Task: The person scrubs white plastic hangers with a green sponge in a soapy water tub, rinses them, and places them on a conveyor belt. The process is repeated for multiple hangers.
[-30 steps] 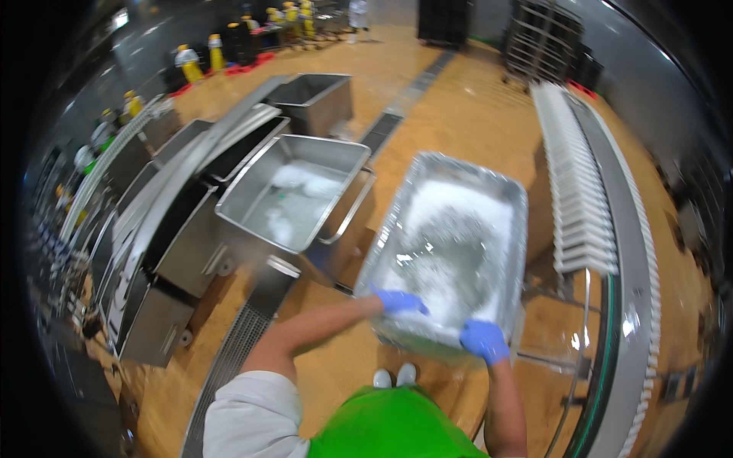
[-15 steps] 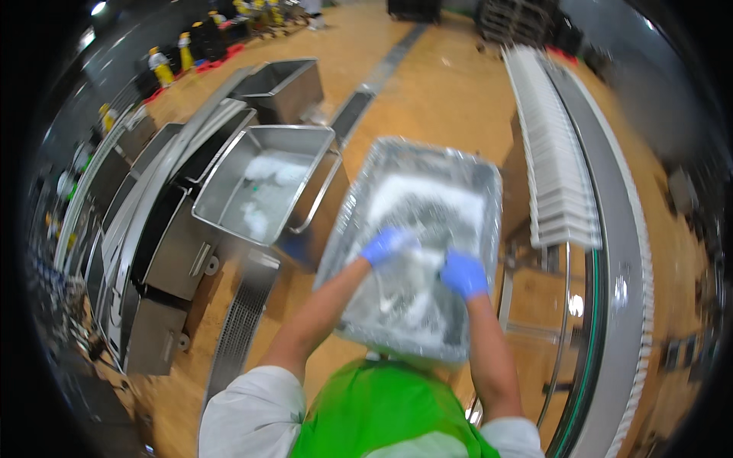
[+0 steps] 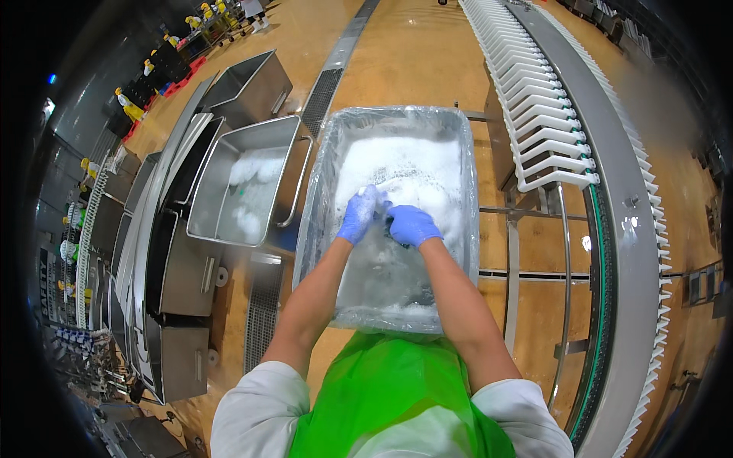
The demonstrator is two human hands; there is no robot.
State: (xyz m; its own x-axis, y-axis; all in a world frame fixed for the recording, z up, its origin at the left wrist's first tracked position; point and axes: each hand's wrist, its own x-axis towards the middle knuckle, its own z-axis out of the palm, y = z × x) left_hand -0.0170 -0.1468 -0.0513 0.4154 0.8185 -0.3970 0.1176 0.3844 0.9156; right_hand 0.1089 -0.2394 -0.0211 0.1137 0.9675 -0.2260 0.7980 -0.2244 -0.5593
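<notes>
A large grey tub (image 3: 307, 229), lined with clear plastic, stands right in front of me. White suds (image 3: 397, 156) float thickly on the water in its far half, while greyish water shows nearer me. Over the tub's middle, both my hands, in blue gloves, come together. My left hand (image 3: 359, 214) is closed and flecked with foam; what its fingers hold is hidden. Curled beside it, my right hand (image 3: 414, 225) grips a small dark object (image 3: 391, 230), mostly covered by the fingers, whose kind I cannot make out.
To the left stands a steel bin (image 3: 206, 198) with sudsy water, beside more steel bins (image 3: 248, 88). On the right runs a conveyor (image 3: 618, 229) with a row of white angled bars (image 3: 546, 145). A floor drain grate (image 3: 263, 305) lies left of the tub. Distant people (image 3: 128, 105) wear yellow.
My hands, apart in the suds before, have come together over the tub's middle. A dark object now shows in my right hand. The whole view has shifted.
</notes>
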